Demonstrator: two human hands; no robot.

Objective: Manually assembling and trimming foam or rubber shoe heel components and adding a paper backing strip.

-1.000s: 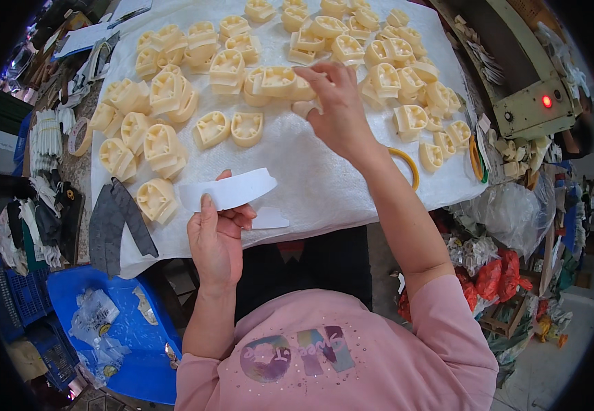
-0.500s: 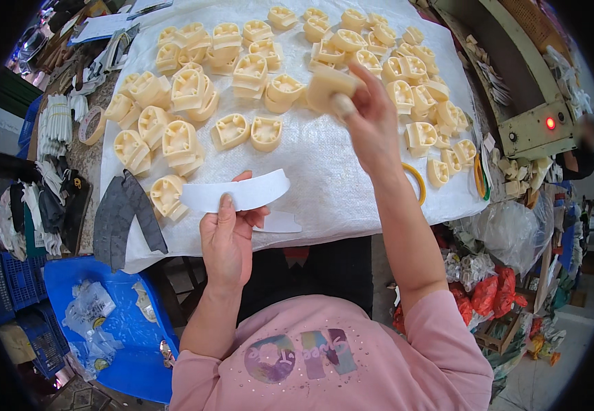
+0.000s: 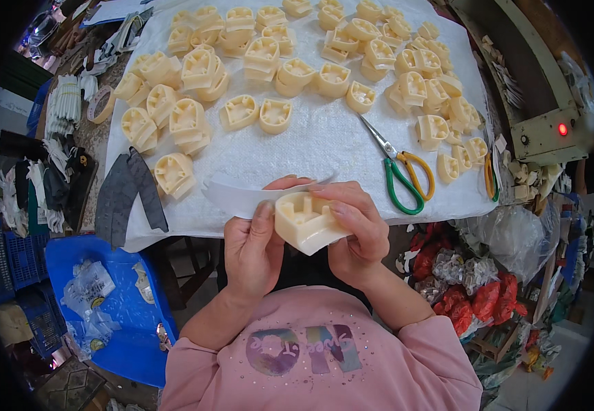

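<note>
In front of my chest, above the table's near edge, both hands come together at a cream plastic shoe heel point(image 3: 308, 231), its hollow, posted side facing up. My right hand point(image 3: 360, 233) wraps its fingers around the heel's right side. On the left, my left hand point(image 3: 251, 250) is closed on a curved white strip point(image 3: 232, 198) behind the heel, with its thumb against the heel's left edge. The strip's right end passes behind the heel, partly hidden. Scissors point(image 3: 405, 175) with one green and one yellow handle lie to the right of my hands.
Many cream heels point(image 3: 188, 123) stand in clusters over the white sheet point(image 3: 310, 151). Dark grey curved pieces point(image 3: 124, 205) hang over the left front corner. A blue chair point(image 3: 132, 342) holds plastic bags at lower left. A metal machine point(image 3: 547, 133) with a red light stands at right.
My right hand has come back from the far heels toward my chest, bringing a heel beside the white strip. My left hand has moved slightly right and down. The scissors, formerly mostly hidden, now show.
</note>
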